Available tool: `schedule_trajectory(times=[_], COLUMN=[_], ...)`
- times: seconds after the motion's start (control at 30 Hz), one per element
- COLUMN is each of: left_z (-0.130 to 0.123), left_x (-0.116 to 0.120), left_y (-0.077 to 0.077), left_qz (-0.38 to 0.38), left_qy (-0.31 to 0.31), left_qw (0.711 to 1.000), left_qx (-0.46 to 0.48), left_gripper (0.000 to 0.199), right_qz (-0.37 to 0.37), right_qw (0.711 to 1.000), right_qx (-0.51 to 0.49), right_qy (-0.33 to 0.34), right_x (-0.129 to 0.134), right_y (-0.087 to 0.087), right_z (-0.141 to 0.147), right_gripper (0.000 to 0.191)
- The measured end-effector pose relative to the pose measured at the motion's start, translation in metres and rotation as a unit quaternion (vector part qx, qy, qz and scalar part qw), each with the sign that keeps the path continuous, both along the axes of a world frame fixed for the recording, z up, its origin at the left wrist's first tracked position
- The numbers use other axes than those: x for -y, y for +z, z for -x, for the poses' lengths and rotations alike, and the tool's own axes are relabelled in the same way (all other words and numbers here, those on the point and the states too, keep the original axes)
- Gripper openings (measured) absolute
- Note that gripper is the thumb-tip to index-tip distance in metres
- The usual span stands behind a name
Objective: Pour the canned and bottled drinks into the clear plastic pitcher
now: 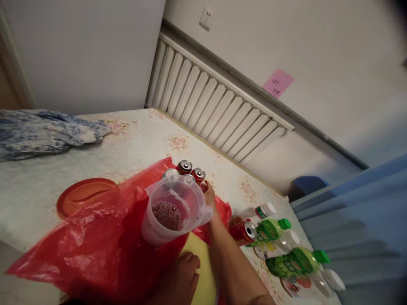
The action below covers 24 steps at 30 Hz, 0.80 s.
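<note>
A translucent plastic measuring jug [152, 226] with bubbly dark liquid inside stands upright on a crumpled red plastic bag [104, 254]. Just behind it, several drink cans sit close together, among them a black-topped can [184, 166] and a red can [199, 175]. My right hand [208, 195] reaches past the jug's handle, its fingers curled against the red can; the jug and the angle hide part of the grip. Over a yellow flat surface [200, 271], my left hand [182, 275] rests with its fingers loosely bent and a gap between them, nothing visible in it.
Right of my arm stand an opened red can [244, 233], green-capped bottles [292, 260] and white-capped bottles [327, 283]. An orange-red lid [84, 195] lies left of the jug. Blue-white patterned cloth [47, 133] is at far left. Beyond the flowered tablecloth [152, 135] is a radiator [216, 101].
</note>
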<state>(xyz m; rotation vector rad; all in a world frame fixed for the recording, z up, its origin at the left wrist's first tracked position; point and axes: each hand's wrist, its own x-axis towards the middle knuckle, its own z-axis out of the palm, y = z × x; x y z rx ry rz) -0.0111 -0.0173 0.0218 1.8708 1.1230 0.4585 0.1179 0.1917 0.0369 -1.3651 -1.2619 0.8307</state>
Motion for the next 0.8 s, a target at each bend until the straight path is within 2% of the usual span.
schedule_trajectory(times=[0.13,0.33,0.4,0.5,0.57,0.63,0.8], left_z=[-0.001,-0.004,-0.004,-0.004,-0.005,-0.006,-0.007], left_x=[-0.002,-0.005,-0.007,-0.009,-0.011,-0.013,-0.013], left_y=[-0.005,-0.011,-0.014,-0.019,-0.024,-0.028,-0.031], left_qz=[-0.044,-0.087,-0.098,-0.103,-0.104,-0.110,-0.121], left_qy=[-0.002,-0.008,-0.009,-0.009,-0.010,-0.010,-0.005], left_qw=[0.999,0.996,0.995,0.994,0.994,0.994,0.992], left_qx=[0.015,0.021,0.027,0.028,0.021,0.019,0.017], left_gripper=[0.018,0.017,0.018,0.018,0.017,0.017,0.015], right_qz=[0.010,-0.021,-0.035,-0.051,-0.049,-0.040,-0.027], right_qw=[0.998,0.993,0.987,0.959,0.932,0.914,0.924], right_qx=[-0.026,-0.050,-0.039,-0.010,0.000,0.006,0.023], right_qy=[-0.065,-0.105,-0.153,-0.277,-0.360,-0.403,-0.382], right_x=[0.042,0.153,0.188,0.223,0.231,0.228,0.199], right_y=[0.000,0.003,0.001,-0.006,-0.011,-0.015,-0.024], right_z=[-0.017,-0.037,-0.049,-0.074,-0.093,-0.110,-0.126], right_gripper=[0.064,0.053,0.048,0.043,0.048,0.055,0.063])
